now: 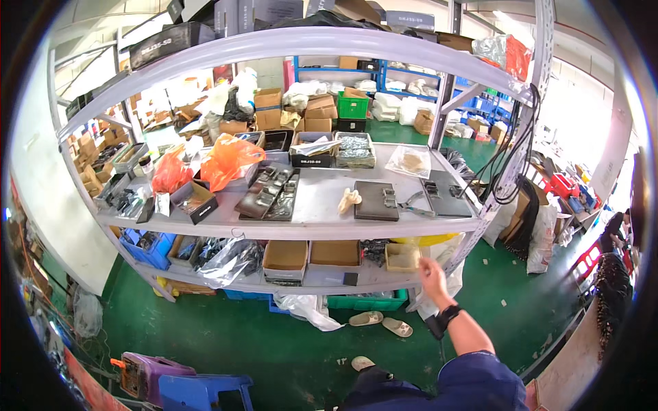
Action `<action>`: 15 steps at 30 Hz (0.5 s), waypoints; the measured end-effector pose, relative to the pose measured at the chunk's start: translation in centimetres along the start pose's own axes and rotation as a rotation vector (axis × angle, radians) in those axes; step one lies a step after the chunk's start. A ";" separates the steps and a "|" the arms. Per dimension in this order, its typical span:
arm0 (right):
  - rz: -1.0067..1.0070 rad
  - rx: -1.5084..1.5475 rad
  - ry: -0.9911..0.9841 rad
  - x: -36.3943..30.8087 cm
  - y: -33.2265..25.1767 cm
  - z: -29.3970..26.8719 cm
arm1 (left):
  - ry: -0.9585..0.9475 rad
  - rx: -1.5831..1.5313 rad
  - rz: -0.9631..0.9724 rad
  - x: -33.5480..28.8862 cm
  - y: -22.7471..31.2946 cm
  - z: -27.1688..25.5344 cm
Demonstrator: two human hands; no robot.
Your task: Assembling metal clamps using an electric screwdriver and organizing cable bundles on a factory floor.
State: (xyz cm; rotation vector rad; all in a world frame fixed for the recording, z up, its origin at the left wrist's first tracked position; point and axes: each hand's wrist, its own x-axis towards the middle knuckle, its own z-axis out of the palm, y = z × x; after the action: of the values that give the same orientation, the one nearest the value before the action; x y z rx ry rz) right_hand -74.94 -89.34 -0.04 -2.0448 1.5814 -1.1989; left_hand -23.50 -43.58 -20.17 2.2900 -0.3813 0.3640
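My right hand (432, 277), with a dark watch (449, 314) on the wrist, is at the right end of the lower shelf. It is beside a small open carton (403, 257) with pale contents. The fingers look curled together; whatever they hold, if anything, is too small to make out. Left of that carton are dark small parts (374, 251) and two open cardboard boxes, a shallow one (334, 254) and a deeper one (285, 259). A small dark block (350, 279) lies at the shelf's front edge. My left hand is out of the picture.
The upper shelf (322, 195) carries dark flat cases (375, 201), pliers (414, 205), a pale glove (349, 201) and orange bags (229, 161). Black cables (510, 151) hang on the right post. Slippers (366, 318) and a blue stool (205, 391) are on the green floor.
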 end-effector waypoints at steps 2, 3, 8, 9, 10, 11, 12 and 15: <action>-0.188 -0.160 0.113 5.8 1.1 -1.6 | 0.024 0.028 -0.067 -2.9 0.4 -2.5; -0.345 -0.269 0.171 9.1 2.2 -2.4 | 0.053 0.045 -0.112 -4.5 0.8 -3.9; -0.307 -0.566 0.113 19.5 7.3 -4.9 | 0.369 0.185 -0.375 -13.4 2.6 -15.3; -0.365 -0.536 0.089 20.8 9.9 -4.6 | 0.418 0.196 -0.422 -15.5 3.4 -16.4; -0.308 -0.508 -0.042 21.1 8.8 -3.6 | 0.475 0.218 -0.472 -18.0 4.3 -17.9; -0.249 -0.496 -0.164 21.5 7.8 -3.4 | 0.522 0.227 -0.515 -20.2 5.5 -18.7; -0.300 -0.468 -0.173 21.9 8.8 -3.1 | 0.548 0.219 -0.551 -21.8 6.7 -18.8; -0.469 -0.489 -0.179 23.2 11.1 -2.6 | 0.592 0.190 -0.656 -26.5 10.0 -18.5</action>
State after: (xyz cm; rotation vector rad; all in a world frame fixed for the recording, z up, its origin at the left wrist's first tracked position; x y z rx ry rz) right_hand -83.07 -113.50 4.16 -2.8647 1.4572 -0.7649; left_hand -54.16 -32.36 -11.29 2.2011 0.7083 0.7174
